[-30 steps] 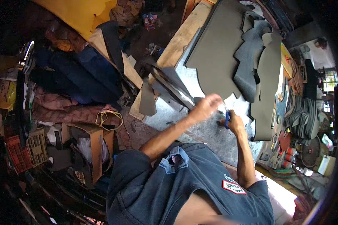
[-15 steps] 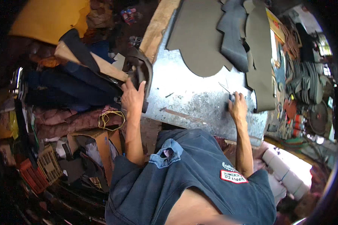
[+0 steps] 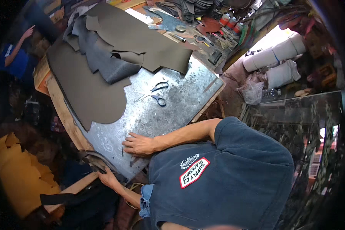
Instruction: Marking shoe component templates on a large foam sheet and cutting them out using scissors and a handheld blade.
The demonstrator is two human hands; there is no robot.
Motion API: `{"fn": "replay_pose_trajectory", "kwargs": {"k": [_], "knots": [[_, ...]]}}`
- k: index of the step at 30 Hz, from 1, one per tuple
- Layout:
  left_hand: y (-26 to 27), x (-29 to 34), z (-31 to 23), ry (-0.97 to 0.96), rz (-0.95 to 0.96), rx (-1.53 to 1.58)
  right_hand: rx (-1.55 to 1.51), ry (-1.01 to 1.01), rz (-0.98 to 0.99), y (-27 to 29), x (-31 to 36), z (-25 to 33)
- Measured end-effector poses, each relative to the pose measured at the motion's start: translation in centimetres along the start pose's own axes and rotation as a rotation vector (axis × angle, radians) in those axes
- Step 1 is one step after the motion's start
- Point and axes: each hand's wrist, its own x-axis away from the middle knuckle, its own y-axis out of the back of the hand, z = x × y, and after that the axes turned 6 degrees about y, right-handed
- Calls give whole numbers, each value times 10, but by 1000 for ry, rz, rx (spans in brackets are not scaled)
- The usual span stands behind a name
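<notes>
My right hand [image 3: 139, 145] lies flat on the metal tabletop [image 3: 168, 115], fingers stretched apart with nothing in them. A small dark sliver is by its fingertips. Farther up the metal, scissors [image 3: 157, 94] with dark handles lie loose, blades apart. My left hand [image 3: 109, 178] is low beside the table, at the end of a wooden board [image 3: 78, 184]; its thumb stands apart from its fingers, which are partly hidden. Just above it is a curved dark strip [image 3: 97, 161]. Large brown-grey sheets [image 3: 92, 99] with cut edges cover the far left of the tabletop, a dark folded piece [image 3: 103, 63] over them.
Beyond the sheets, a side bench holds red-capped bottles [image 3: 230, 23], scraps and small tools. White rolls [image 3: 274, 53] lie at the right, near a clear plastic bottle [image 3: 270, 94]. A yellow hide [image 3: 21, 176] hangs low at the left. Another person's arm [image 3: 17, 46] shows at upper left.
My right hand has let go of the scissors and moved left to rest on the metal. My left hand stays by the wooden board. The view has swung to the right.
</notes>
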Motion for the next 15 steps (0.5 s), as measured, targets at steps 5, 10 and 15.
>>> {"fn": "replay_pose_trajectory", "kwargs": {"k": [5,10,15], "knots": [[-2,-9,0,-67,69,17,-117,-140,-24,5,7,-8],[-9,-24,-1,-242,-34,133,-180,-100,-119,-6,-2,-13],[49,-1,-35,-83,43,397,-944,-458,103,-6,-80,5]]}}
